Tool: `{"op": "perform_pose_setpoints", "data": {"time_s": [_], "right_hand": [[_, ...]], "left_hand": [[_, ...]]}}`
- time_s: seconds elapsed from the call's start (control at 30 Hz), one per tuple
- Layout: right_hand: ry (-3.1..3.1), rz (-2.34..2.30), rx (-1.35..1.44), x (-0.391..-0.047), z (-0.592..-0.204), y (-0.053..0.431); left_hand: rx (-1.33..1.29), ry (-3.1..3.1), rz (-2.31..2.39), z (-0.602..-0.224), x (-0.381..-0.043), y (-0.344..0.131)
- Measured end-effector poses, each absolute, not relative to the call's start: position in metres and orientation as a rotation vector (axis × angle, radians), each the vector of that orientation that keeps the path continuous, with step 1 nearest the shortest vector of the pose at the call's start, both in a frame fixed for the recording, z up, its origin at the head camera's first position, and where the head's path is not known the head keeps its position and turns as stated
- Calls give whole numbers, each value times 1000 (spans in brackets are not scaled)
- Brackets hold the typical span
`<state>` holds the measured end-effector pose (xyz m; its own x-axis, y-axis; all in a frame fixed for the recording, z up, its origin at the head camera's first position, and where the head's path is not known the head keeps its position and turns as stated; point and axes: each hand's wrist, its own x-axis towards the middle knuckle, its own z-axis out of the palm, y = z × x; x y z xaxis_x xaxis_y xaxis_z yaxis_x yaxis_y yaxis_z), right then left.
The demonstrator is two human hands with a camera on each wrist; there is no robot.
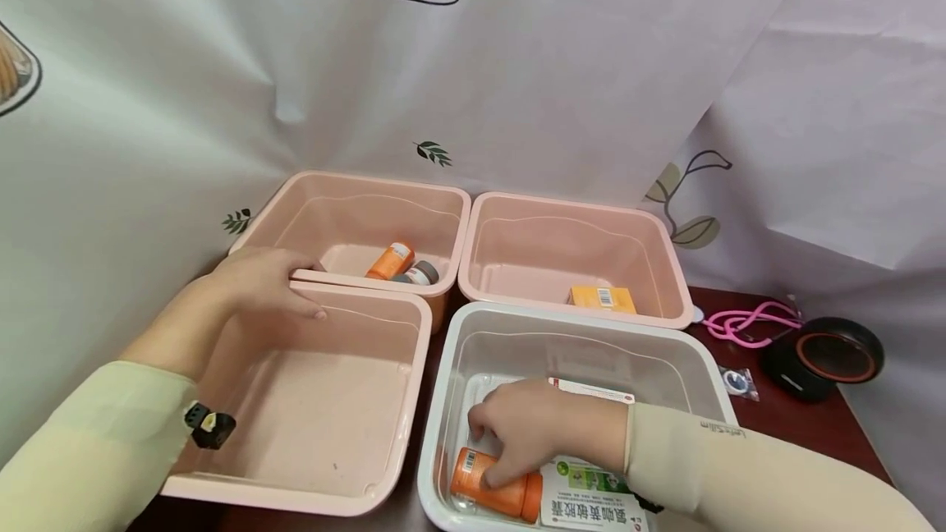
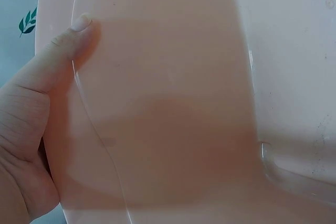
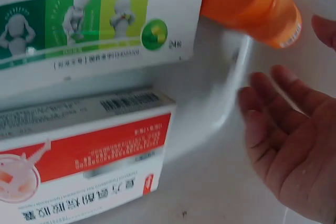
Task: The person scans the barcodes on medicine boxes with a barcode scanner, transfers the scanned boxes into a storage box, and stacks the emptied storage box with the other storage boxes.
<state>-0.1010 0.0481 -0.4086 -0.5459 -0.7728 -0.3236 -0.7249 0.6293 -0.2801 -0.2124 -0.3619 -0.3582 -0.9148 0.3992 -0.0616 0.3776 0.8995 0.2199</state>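
Note:
My left hand (image 1: 262, 282) holds the back rim of the front left pink bin (image 1: 424, 368), where it meets the bin behind. Its thumb (image 2: 68, 45) lies against the inner wall; the other fingers go over the rim and are partly hidden. Inside the pale grey-white bin (image 1: 436, 409), my right hand (image 1: 528, 425) hovers with loosely bent fingers by an orange bottle (image 1: 491, 484) on its side. A gap shows between fingers and bottle in the right wrist view. White-and-green medicine box (image 3: 94, 30) and red-and-white medicine box (image 3: 105, 156) lie beside them.
The back left pink bin (image 1: 355, 181) holds an orange bottle (image 1: 392, 261) and a grey-capped bottle (image 1: 423, 272). A yellow box (image 1: 602, 298) is in the back right pink bin (image 1: 569, 205). To the right are a pink cord (image 1: 746, 323) and a black round device (image 1: 820, 355).

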Motion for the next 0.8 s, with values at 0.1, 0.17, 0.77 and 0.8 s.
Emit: {"op": "perform_pose_setpoints", "data": {"time_s": [0.1, 0.17, 0.77, 0.8], "right_hand": [[2395, -81, -1154, -97, -414, 46], [2367, -69, -1140, -95, -418, 45], [2347, -101, -954, -84, -429, 34], [2357, -106, -947, -84, -430, 34]], "left_hand": [[619, 2962, 308, -358, -212, -363], [626, 2962, 307, -357, -213, -364], [622, 2950, 323, -360, -213, -366], [625, 2950, 323, -360, -213, -365]]}}
